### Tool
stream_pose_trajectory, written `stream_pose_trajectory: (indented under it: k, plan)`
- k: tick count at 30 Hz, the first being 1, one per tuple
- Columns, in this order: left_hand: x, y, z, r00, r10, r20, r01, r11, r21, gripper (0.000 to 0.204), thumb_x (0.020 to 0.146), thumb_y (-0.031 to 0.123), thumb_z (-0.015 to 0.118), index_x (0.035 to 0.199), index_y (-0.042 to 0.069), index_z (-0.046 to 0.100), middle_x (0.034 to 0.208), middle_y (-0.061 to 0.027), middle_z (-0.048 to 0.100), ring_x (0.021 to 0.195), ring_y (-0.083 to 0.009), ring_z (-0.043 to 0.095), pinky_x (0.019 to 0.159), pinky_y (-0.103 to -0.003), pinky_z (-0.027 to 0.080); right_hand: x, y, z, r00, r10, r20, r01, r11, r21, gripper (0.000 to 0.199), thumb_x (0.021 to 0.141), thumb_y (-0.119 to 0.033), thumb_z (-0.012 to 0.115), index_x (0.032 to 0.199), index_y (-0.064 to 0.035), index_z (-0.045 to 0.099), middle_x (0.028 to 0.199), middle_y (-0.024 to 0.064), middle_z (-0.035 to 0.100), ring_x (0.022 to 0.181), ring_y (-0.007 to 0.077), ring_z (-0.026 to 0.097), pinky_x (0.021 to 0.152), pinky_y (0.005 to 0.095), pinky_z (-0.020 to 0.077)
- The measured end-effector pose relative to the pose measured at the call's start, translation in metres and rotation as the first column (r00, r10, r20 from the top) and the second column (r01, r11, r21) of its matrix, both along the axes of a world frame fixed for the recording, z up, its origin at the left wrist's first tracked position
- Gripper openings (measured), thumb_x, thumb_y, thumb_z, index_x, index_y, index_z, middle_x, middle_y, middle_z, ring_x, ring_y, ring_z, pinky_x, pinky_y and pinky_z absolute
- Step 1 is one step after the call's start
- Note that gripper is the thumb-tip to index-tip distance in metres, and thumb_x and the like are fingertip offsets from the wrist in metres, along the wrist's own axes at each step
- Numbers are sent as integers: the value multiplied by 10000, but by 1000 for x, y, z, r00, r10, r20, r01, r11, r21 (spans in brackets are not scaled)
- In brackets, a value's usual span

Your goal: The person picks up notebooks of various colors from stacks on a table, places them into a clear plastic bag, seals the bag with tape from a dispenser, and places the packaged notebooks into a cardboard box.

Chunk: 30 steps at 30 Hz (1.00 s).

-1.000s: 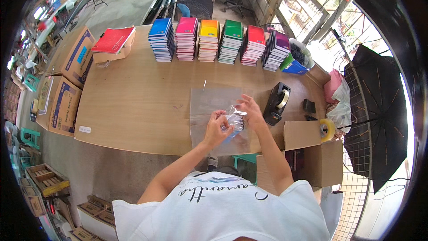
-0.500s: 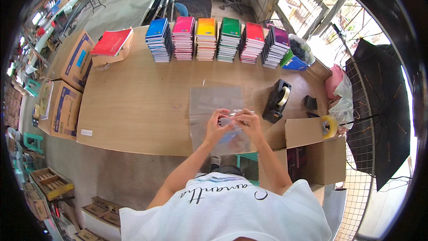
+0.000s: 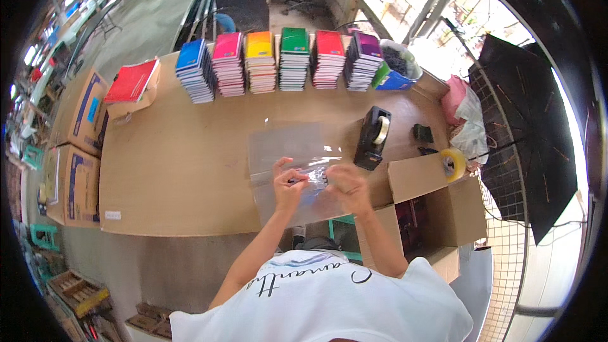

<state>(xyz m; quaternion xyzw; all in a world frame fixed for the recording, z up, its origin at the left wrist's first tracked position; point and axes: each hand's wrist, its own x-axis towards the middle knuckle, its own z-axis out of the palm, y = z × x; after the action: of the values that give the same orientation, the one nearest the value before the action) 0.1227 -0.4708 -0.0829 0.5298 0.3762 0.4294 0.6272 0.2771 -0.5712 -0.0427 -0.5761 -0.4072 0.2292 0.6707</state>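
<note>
Clear plastic bags (image 3: pixel 278 145) lie flat near the front edge of the table, to the right of its middle. Over them, my left hand (image 3: pixel 288 187) is closed, with thumb and fingers pinching a clear bag. My right hand (image 3: pixel 348 188) is just to the right, over the same shiny plastic; motion smears its fingers, so its grip is unclear. Beyond it stands a black tape dispenser (image 3: pixel 372 139) with a roll of clear tape. Along the far edge, several notebook stacks form a row, among them a blue stack (image 3: pixel 195 71) and a purple stack (image 3: pixel 363 60).
An open cardboard box (image 3: pixel 465 215) sits close by my right arm, a tape roll (image 3: pixel 452 164) at its flap. Red notebooks (image 3: pixel 132 81) rest in a carton at the far left. Closed cartons (image 3: pixel 82 180) line the left end. A black umbrella (image 3: pixel 532 133) hangs on the right.
My hands have moved apart from each other, the left one still pinching plastic, the right one now blurred. The whole view has shifted slightly, with the table appearing further left.
</note>
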Motion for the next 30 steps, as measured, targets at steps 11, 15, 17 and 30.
stream_pose_trajectory:
  k: [11,15,17,30]
  plan:
    - [7,-10,-6,998,12,55,-15,998,66,179,607,-97,744,645,62,670,1216,-41,424,982,-179,553,816,-297,481,168,9,-65,723,-604,-335,403,763,-505,207,830,-156,697,782,45,691,736,84,662,627,158,564,553,334,431]
    - [5,-5,-16,997,35,70,-41,996,83,177,611,-86,749,646,69,671,1221,-47,421,987,-176,544,828,-300,468,112,-14,-49,796,-603,-54,508,714,-481,169,835,-160,691,814,8,678,767,83,644,618,204,563,572,342,460]
    - [6,-6,-15,999,27,45,-33,991,133,176,614,-78,752,647,75,671,1223,-51,420,980,-179,546,826,-298,465,108,-27,-93,726,-650,-223,454,698,-554,178,827,-188,697,832,-15,652,736,63,600,602,224,556,583,365,476]
    - [2,-11,-10,999,39,8,-40,975,218,189,602,-74,746,654,89,665,1220,-67,449,955,-180,577,797,-299,482,-26,17,36,945,-47,-323,-101,899,-425,302,890,-227,664,661,-36,614,546,7,544,436,65,474,388,214,344]
